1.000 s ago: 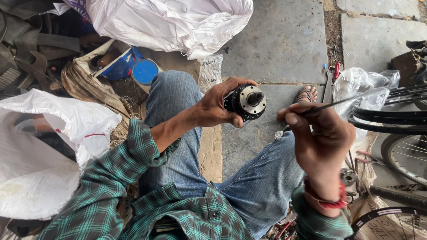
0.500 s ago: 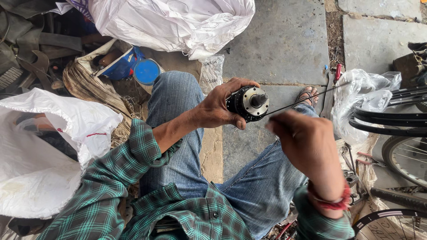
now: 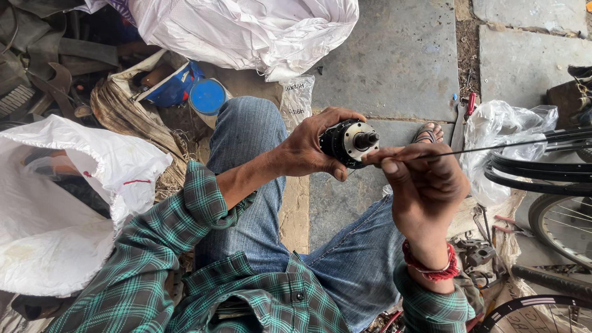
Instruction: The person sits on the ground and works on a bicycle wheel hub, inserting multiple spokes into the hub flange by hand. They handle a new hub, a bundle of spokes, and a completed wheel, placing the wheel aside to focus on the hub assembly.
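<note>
Right hand (image 3: pixel 425 191) moved closer — fingers pinching spoke (image 3: pixel 493 147) at hub (image 3: pixel 348 143), left hand (image 3: pixel 311 148) gripping hub

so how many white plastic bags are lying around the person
3. One big white bag lies at the top, another white bag at the left beside the person's sleeve, and a thinner clear-white bag at the right by the bicycle tyres. Others may be hidden.

Small clear printed packet (image 3: pixel 296 98) lies flat by your left knee. Blue carton (image 3: pixel 176 86) sits beyond it, beside a round blue lid (image 3: pixel 207 96).
</note>
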